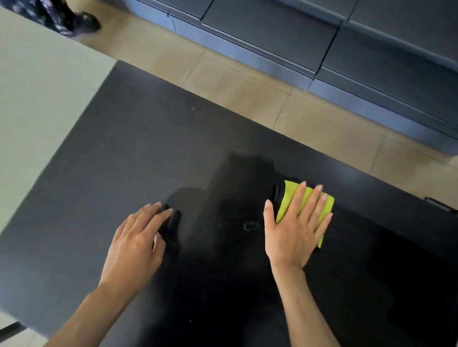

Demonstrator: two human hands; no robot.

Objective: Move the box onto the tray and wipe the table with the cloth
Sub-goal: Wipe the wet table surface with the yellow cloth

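The cloth [304, 208], yellow-green and folded, lies flat on the black table [134, 158], toward the right part of the top and not far from the far edge. The right hand [295, 227] is pressed flat on it, palm down. The fingers [314, 205] are straight and a little spread, not curled around the fabric; they lie on top of it and point to the far edge of the table. Their tips come to the far border of the cloth or slightly over it. The thumb [270, 214] is held out to the left and rests on the bare table just beside the left border of the cloth. A narrow strip of cloth shows to the right of the little finger, and the palm covers the near part.

The left hand [135, 244] is on the table well apart from the cloth, to the left and nearer to the person. It holds nothing; its fingers are loosely bent and close together, with the tips touching the shiny top.

Left of the black table stands a pale green surface [21, 110]. Beyond the table there is a tiled floor [236, 84] and a dark sofa [275, 24]. The box and the tray are not in this view.
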